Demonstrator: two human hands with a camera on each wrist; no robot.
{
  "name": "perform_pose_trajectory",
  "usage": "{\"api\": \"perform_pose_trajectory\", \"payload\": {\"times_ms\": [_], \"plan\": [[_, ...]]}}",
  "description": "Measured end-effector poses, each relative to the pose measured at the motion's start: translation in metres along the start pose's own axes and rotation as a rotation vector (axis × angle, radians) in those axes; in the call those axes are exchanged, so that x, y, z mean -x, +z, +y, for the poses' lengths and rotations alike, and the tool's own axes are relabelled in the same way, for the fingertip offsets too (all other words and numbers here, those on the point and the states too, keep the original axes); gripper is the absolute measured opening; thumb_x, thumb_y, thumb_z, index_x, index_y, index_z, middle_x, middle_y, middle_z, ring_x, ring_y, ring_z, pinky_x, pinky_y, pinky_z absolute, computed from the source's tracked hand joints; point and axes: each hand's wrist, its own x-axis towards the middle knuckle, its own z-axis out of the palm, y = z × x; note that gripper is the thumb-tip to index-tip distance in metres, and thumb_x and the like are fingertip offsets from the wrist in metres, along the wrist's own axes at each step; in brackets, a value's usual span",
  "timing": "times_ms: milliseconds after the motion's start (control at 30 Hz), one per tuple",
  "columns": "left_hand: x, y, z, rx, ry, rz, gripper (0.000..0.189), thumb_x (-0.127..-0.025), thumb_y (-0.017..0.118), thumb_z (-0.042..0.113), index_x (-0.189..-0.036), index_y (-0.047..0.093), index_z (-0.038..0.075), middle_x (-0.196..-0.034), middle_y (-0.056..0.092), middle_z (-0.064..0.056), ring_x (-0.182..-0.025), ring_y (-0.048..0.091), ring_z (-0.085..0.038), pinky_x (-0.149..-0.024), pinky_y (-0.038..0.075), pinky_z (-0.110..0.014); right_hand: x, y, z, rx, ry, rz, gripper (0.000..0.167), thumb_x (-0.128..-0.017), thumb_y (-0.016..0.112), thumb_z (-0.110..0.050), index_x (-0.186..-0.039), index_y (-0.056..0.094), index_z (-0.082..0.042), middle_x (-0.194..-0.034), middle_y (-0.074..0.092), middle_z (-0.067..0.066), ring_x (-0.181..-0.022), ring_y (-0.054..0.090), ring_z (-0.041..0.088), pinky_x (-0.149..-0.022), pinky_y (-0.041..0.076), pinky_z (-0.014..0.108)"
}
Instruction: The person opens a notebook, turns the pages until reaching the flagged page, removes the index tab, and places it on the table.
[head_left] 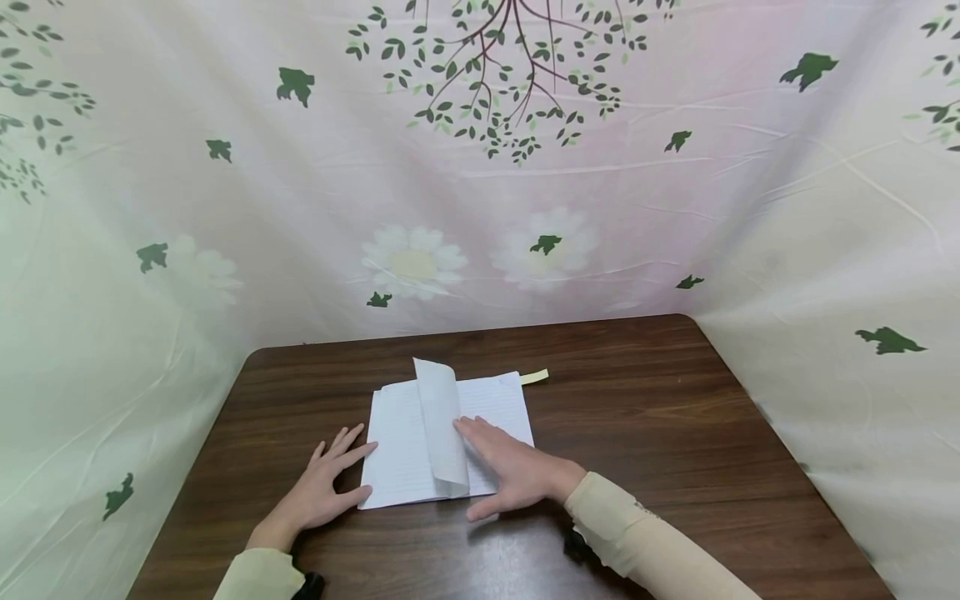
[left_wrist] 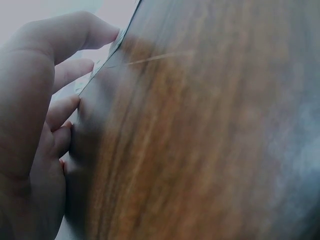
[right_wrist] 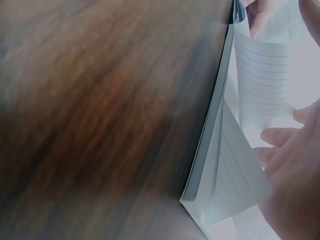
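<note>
The left hand is on the left, its fingers spread and pointing toward the far right, its thumb apart on the near side. The right hand points its extended fingers toward the far left, its thumb stretched leftward. The right forearm slants in from the near right, the left forearm from the near left.

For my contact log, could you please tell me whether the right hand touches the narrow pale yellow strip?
Apart: the head view shows lined white paper between the right hand and the pale yellow strip.
</note>
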Motion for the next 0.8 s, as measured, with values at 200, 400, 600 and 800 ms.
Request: {"api": "perform_pose_trajectory", "payload": {"times_ms": [200, 400, 600, 800], "plan": [[0.0006, 0.0005, 0.0004, 0.001, -0.001, 0.004, 0.067, -0.092, 0.077, 0.045, -0.152, 0.058, 0.023, -0.17, 0.034, -0.015, -0.157, 0.022, -0.049, -0.116, 0.01, -0.08, -0.0006, 0.0029, -0.0035, 0.024, 0.03, -0.035, 0.126, -0.083, 0.078, -0.07, -0.171, 0.006, -0.014, -0.176, 0.013, 0.016, -0.162, 0.01, 0.04, -0.128, 0.02, 0.059], [0.0014, 0.0013, -0.0002, 0.003, -0.002, 0.002, 0.067, -0.092, 0.077, 0.046, -0.152, 0.058, 0.024, -0.17, 0.034, -0.015, -0.157, 0.022, -0.05, -0.116, 0.01, -0.08, 0.0015, 0.0035, -0.0002, 0.064, 0.048, -0.028, 0.124, -0.083, 0.078, -0.069, -0.171, 0.008, -0.014, -0.176, 0.013, 0.014, -0.162, 0.011, 0.04, -0.128, 0.02, 0.059], [0.0012, 0.0011, -0.0009, 0.004, 0.005, 0.006, 0.067, -0.092, 0.077, 0.046, -0.152, 0.058, 0.024, -0.17, 0.034, -0.015, -0.156, 0.022, -0.05, -0.115, 0.01, -0.081, 0.0012, 0.0034, 0.0026, 0.077, 0.056, -0.017, 0.121, -0.084, 0.077, -0.068, -0.171, 0.01, -0.016, -0.176, 0.014, 0.012, -0.162, 0.013, 0.039, -0.127, 0.021, 0.059], [0.0006, 0.0011, -0.0007, 0.002, 0.007, 0.003, 0.067, -0.092, 0.077, 0.046, -0.153, 0.058, 0.024, -0.17, 0.034, -0.014, -0.157, 0.022, -0.05, -0.115, 0.01, -0.081, -0.0052, 0.0044, -0.0016, 0.127, 0.041, -0.03, 0.115, -0.086, 0.073, -0.071, -0.171, 0.014, -0.019, -0.176, 0.017, 0.012, -0.162, 0.013, 0.039, -0.128, 0.021, 0.057]]}}
